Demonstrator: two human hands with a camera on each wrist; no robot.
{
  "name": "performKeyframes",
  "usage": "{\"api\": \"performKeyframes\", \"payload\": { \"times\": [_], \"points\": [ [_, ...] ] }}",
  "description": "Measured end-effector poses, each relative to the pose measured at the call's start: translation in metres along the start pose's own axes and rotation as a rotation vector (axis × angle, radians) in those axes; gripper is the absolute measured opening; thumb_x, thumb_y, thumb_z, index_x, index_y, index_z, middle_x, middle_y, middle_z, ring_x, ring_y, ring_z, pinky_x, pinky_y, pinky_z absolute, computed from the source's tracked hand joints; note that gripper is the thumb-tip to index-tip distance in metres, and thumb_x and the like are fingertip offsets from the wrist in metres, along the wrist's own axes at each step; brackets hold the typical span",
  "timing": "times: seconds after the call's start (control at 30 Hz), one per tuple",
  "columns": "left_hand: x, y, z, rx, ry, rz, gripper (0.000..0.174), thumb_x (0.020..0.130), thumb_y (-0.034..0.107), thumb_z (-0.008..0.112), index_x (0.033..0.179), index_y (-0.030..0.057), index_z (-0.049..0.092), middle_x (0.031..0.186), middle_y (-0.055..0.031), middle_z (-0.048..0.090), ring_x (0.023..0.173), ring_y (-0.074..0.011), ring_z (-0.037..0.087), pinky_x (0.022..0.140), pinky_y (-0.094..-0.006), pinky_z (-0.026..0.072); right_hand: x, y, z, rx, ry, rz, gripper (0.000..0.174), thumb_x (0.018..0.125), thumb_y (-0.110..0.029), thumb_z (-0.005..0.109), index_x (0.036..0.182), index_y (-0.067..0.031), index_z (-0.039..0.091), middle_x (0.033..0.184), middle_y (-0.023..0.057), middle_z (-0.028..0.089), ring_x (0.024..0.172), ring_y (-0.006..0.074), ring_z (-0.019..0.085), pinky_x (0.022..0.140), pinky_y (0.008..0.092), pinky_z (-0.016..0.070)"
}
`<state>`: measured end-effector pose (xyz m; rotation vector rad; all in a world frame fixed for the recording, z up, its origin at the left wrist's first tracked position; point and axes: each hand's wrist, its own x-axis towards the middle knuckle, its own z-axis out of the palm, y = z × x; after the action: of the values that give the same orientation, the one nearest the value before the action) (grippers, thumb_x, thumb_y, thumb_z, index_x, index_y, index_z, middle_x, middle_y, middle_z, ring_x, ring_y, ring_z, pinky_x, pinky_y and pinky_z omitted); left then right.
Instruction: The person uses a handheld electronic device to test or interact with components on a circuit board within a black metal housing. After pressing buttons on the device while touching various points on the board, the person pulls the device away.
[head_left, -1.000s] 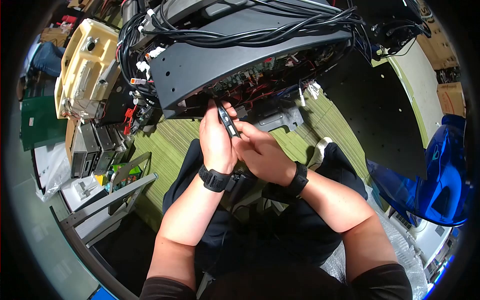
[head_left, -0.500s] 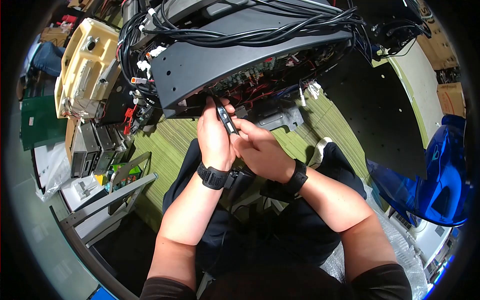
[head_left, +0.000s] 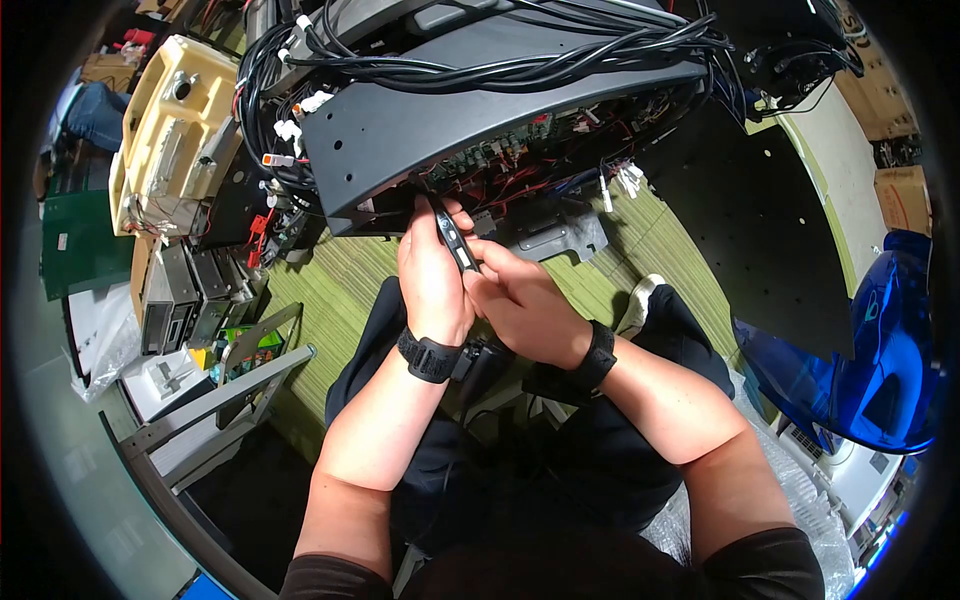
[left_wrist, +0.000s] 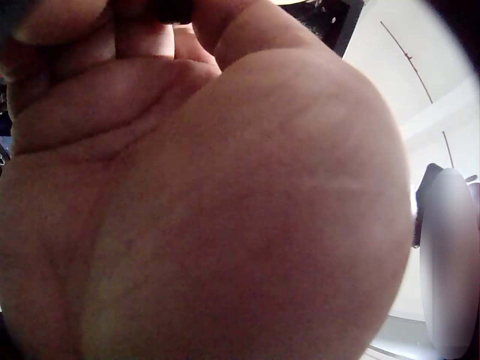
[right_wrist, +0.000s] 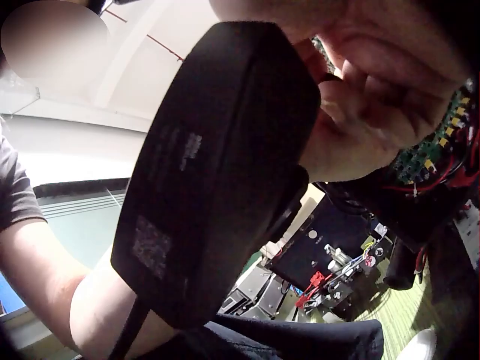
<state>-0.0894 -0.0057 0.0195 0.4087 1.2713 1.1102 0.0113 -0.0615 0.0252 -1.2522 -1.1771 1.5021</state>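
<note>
A slim black tool (head_left: 453, 236) with light markings is held between both hands, its far end reaching under the lower left edge of a dark grey housing (head_left: 420, 130). The left hand (head_left: 431, 268) grips it with the thumb along its side and fingers curled round behind. At its near end the right hand (head_left: 522, 298) pinches it with thumb and fingertips. In the left wrist view the left palm (left_wrist: 217, 187) fills the picture, fingers curled at the top. A black wrist-worn device (right_wrist: 217, 165) covers much of the right wrist view. The tool's tip is hidden.
Black cables (head_left: 480, 75) run across the housing's top; circuit boards (head_left: 490, 155) and wires show inside. White connectors (head_left: 626, 178) hang at its right. A metal frame (head_left: 225, 400) stands left, a blue glossy part (head_left: 895, 350) right. Dark-trousered legs are below the hands.
Both hands and the black tool shifted slightly up and left, then slightly back right. The hold on the tool looks the same.
</note>
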Motion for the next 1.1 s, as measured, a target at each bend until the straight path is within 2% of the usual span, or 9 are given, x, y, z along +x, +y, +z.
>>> {"api": "performKeyframes", "payload": {
  "times": [0.13,0.47,0.53,0.67,0.73,0.87,0.97,1.03,1.1],
  "points": [
    [0.0045,-0.0039,-0.0086,0.007,-0.049,-0.004,0.029,0.095,0.032,0.046,0.091,0.0045,0.054,0.073,-0.0044,0.058,0.060,-0.0151,0.054,0.056,-0.0265,0.0463,-0.0006,-0.0015,0.0004,-0.008,0.017,-0.023,0.026,0.086,-0.007,0.046,0.109,0.0042,0.048,0.065,0.0171,0.053,0.056,0.0269,0.052,0.054,0.0365,0.0397],
    [-0.0007,-0.0013,-0.0033,-0.022,-0.024,-0.010,0.036,0.096,0.033,0.042,0.083,0.0022,0.055,0.072,-0.0056,0.055,0.050,-0.0140,0.054,0.049,-0.0249,0.0426,-0.0017,-0.0004,0.0008,-0.015,0.015,-0.027,0.024,0.085,-0.007,0.046,0.106,0.0043,0.047,0.065,0.0186,0.053,0.058,0.0304,0.053,0.055,0.0382,0.0395],
    [0.0014,-0.0028,-0.0084,0.000,-0.072,-0.007,0.027,0.095,0.029,0.044,0.091,0.0047,0.054,0.074,-0.0046,0.058,0.060,-0.0146,0.054,0.055,-0.0260,0.0460,-0.0018,-0.0009,0.0009,-0.008,0.013,-0.017,0.023,0.085,-0.007,0.046,0.105,0.0042,0.047,0.065,0.0189,0.053,0.058,0.0309,0.053,0.055,0.0384,0.0395],
    [0.0004,-0.0006,-0.0063,-0.001,-0.079,-0.020,0.027,0.095,0.029,0.044,0.092,0.0044,0.054,0.075,-0.0048,0.058,0.060,-0.0150,0.055,0.056,-0.0263,0.0464,-0.0012,-0.0003,0.0005,-0.012,0.004,-0.006,0.025,0.085,-0.007,0.046,0.106,0.0054,0.047,0.067,0.0196,0.054,0.059,0.0313,0.053,0.056,0.0379,0.0400],
    [0.0008,-0.0002,-0.0034,-0.009,-0.027,-0.021,0.036,0.096,0.033,0.042,0.085,0.0022,0.054,0.073,-0.0060,0.056,0.049,-0.0152,0.055,0.047,-0.0261,0.0434,-0.0012,0.0007,0.0010,-0.005,0.009,-0.036,0.027,0.085,-0.007,0.046,0.108,0.0068,0.047,0.070,0.0204,0.055,0.061,0.0309,0.055,0.057,0.0374,0.0412],
    [-0.0014,0.0014,-0.0031,-0.015,-0.027,-0.019,0.035,0.096,0.033,0.042,0.086,0.0022,0.054,0.073,-0.0059,0.056,0.049,-0.0153,0.055,0.047,-0.0263,0.0435,-0.0014,-0.0026,-0.0004,-0.004,-0.004,-0.017,0.028,0.086,-0.007,0.046,0.110,0.0082,0.046,0.074,0.0210,0.057,0.064,0.0305,0.056,0.059,0.0373,0.0420],
    [-0.0013,0.0015,-0.0046,0.004,-0.070,-0.016,0.027,0.095,0.029,0.044,0.093,0.0039,0.054,0.075,-0.0050,0.059,0.061,-0.0155,0.056,0.056,-0.0266,0.0469,-0.0016,-0.0043,-0.0006,-0.031,-0.020,0.033,0.030,0.086,-0.008,0.047,0.111,0.0091,0.046,0.076,0.0214,0.058,0.066,0.0304,0.057,0.061,0.0372,0.0431],
    [-0.0014,0.0015,-0.0007,0.011,-0.020,0.015,0.035,0.096,0.033,0.042,0.086,0.0023,0.054,0.073,-0.0058,0.056,0.049,-0.0159,0.055,0.047,-0.0265,0.0435,-0.0018,-0.0019,0.0010,-0.023,0.013,-0.013,0.033,0.086,-0.008,0.047,0.113,0.0103,0.045,0.077,0.0219,0.059,0.068,0.0303,0.058,0.063,0.0366,0.0440],
    [-0.0013,0.0030,-0.0011,0.009,-0.034,0.006,0.035,0.096,0.034,0.042,0.086,0.0022,0.054,0.073,-0.0058,0.056,0.049,-0.0158,0.055,0.047,-0.0263,0.0437,-0.0010,-0.0011,0.0007,-0.025,0.010,-0.012,0.033,0.086,-0.008,0.047,0.114,0.0107,0.045,0.079,0.0225,0.059,0.070,0.0307,0.058,0.065,0.0365,0.0444]
  ]
}}
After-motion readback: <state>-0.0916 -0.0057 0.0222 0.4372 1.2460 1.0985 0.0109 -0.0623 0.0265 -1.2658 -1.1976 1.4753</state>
